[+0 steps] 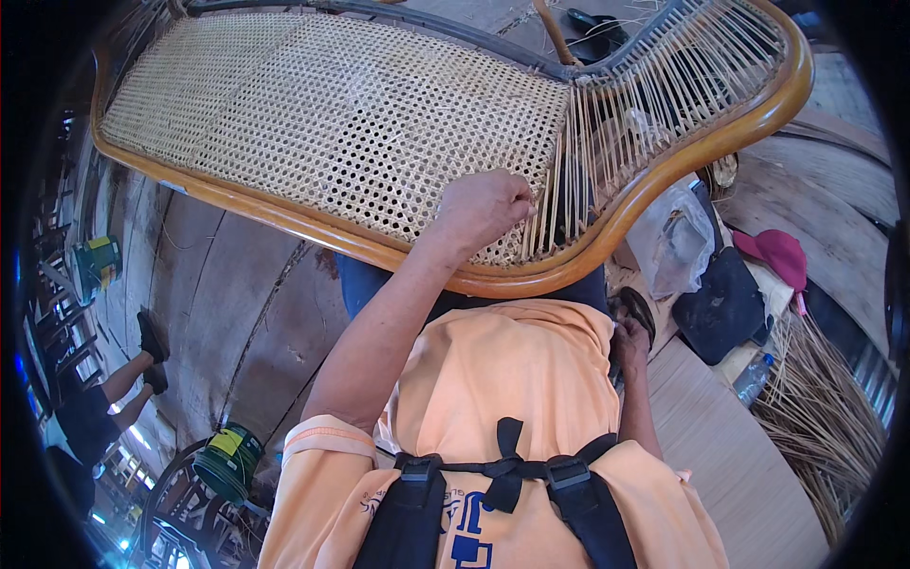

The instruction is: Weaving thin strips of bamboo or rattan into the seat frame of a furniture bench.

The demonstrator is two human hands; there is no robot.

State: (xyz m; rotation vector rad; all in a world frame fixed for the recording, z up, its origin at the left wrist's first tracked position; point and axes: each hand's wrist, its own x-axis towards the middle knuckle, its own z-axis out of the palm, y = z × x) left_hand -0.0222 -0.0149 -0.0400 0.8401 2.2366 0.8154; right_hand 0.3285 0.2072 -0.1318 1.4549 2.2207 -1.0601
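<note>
A long curved wooden frame (578,270) with a woven cane panel (379,123) lies across my lap. My left hand (488,206) rests over the panel's right edge, its fingers curled closed beside the loose cane strands (566,204). Whatever they pinch is too small to make out. Down at my right side, below the frame, is my right hand (632,343), close to a dark sandal (635,311). Its fingers are mostly hidden. Toward the frame's right end, cane strands (692,81) run across without the close weave.
Right of me are a clear plastic bag (684,242), a dark pad (720,305), a red cap (775,256), a plastic bottle (755,379) and a bundle of cane strips (820,417). Two green buckets, one nearer (227,463), stand left, where another person's legs (128,389) show.
</note>
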